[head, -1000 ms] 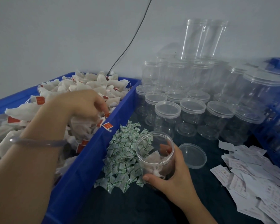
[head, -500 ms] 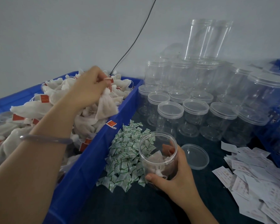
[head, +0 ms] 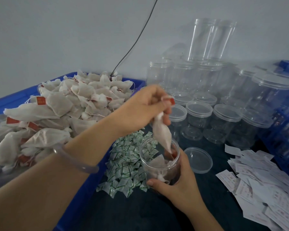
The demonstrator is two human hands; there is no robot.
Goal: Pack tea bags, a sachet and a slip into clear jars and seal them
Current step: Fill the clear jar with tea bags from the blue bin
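**Over the open jar, a tea bag on its way in**

At lower centre of the frame, your right grip (head: 177,182) wraps the wall of the clear jar (head: 155,170), thumb across the near side. It steadies the jar upright on the dark table (head: 140,210) so the mouth can take the drop. Your left grip (head: 145,107), reaching across from the left, pinches a white tea bag (head: 162,135) by its gathered top, with the red tag (head: 172,101) poking out at the fingers. The bag hangs lengthwise, tip just inside the rim, which is the narrow way in. At least one bag already lies at the bottom of the jar.

Everything for the pack sits within reach. The blue crate (head: 83,197) at left is heaped with tea bags. The green-and-white sachets (head: 127,157) are piled against its wall, just beside the jar, and the printed slips (head: 265,189) fan out at lower right. The lid (head: 198,160) lies flat just right of your right grip, apparently set aside for sealing. Lidded empty jars (head: 198,114) stand in rows behind, toward upper right.

The filling looks to be at an early stage: no sachet or slip can be made out inside, and the lid is off. The next move likely calls for little more than letting go once the bag clears the rim.
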